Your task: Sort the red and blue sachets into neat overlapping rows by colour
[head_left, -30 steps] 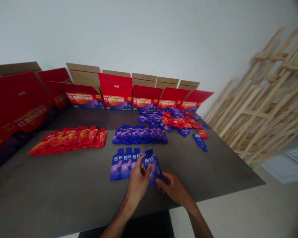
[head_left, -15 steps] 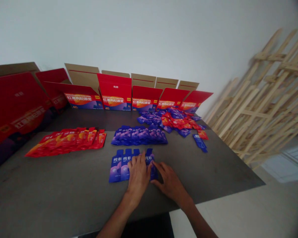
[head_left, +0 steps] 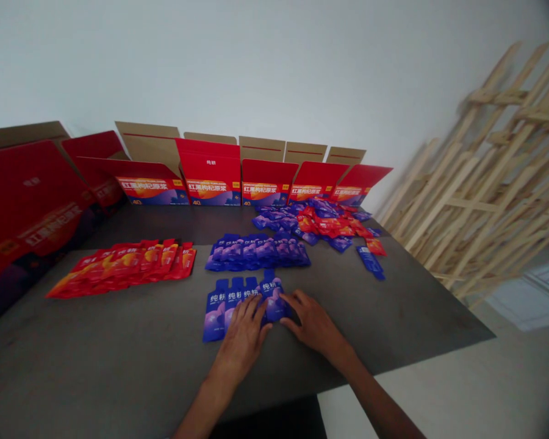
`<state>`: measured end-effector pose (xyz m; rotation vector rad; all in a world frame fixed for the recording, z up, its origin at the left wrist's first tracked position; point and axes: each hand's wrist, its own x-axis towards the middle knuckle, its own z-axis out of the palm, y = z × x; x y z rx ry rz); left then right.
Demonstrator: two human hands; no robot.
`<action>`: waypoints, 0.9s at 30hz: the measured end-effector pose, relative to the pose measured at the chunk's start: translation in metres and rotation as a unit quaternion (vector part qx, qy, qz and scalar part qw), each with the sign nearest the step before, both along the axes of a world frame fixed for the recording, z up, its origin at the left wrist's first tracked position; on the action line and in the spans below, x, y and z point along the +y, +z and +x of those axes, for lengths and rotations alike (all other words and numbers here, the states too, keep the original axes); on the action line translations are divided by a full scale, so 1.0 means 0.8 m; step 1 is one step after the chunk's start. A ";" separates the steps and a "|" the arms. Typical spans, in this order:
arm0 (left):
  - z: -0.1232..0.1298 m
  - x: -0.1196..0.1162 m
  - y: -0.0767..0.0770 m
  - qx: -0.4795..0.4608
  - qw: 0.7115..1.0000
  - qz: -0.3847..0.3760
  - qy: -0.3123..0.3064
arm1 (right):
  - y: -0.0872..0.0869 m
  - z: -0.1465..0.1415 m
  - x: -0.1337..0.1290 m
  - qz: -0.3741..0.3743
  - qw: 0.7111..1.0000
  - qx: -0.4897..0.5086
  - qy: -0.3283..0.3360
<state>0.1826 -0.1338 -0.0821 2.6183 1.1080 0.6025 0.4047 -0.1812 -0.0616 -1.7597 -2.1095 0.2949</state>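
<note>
On blue pouches (head_left: 251, 290), left hand (head_left: 242, 334); right hand (head_left: 314, 323) alongside.

This looks like a packing workroom: beyond the left grip (head_left: 242, 335), open printed cartons (head_left: 213, 178) stand in a row on a grey surface (head_left: 132, 366) along a plain white wall (head_left: 256, 73), and blue pouches (head_left: 215, 314) lie in overlapping rows at and beyond that grip. Well to the right of the right grip (head_left: 315, 323), pale wooden easels (head_left: 472, 205) stand stacked by the wall.
</note>
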 end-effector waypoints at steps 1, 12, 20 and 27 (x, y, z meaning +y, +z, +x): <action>-0.001 0.000 -0.001 -0.001 1.000 0.002 -0.003 | 0.000 0.000 0.000 -0.001 1.000 0.001 -0.001; 0.003 -0.013 0.008 0.003 0.999 0.041 0.017 | 0.020 0.074 0.005 0.071 0.994 0.048 -0.073; 0.011 -0.011 0.003 0.027 0.998 0.053 0.006 | -0.002 0.264 0.039 -0.003 0.909 -0.148 -0.389; 0.012 -0.013 0.006 0.012 0.999 0.045 0.013 | -0.009 0.264 0.034 -0.038 0.899 -0.203 -0.386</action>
